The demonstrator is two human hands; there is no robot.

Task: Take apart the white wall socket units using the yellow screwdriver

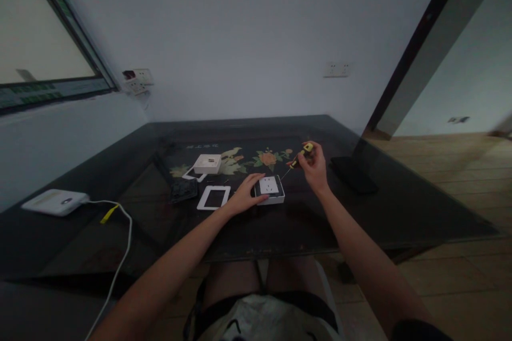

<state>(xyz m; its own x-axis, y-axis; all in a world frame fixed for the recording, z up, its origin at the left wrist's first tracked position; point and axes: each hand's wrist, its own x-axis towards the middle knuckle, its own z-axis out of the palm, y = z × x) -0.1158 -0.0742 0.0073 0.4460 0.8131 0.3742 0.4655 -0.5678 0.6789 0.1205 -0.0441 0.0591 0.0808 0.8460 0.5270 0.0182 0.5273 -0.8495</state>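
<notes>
My left hand (246,194) is closed around the left side of a white wall socket (269,185), thumb along its near edge and fingers at its far edge. Slots show on the socket's white centre, which has a dark surround inside a white box-like rim. In my right hand (314,165) is a screwdriver (301,155) with a yellow and black handle. Its thin shaft slants down to the left, and the tip is at the socket's upper right corner; whether it touches cannot be made out. Left of my left hand lies a white rectangular frame (214,197).
Further left are a black plastic part (184,190) and a white box (207,163) with a small item on top, resting by another white frame (191,175). A dark flat object (353,175) lies right. A white device (56,202) with a cable (130,224) sits far left.
</notes>
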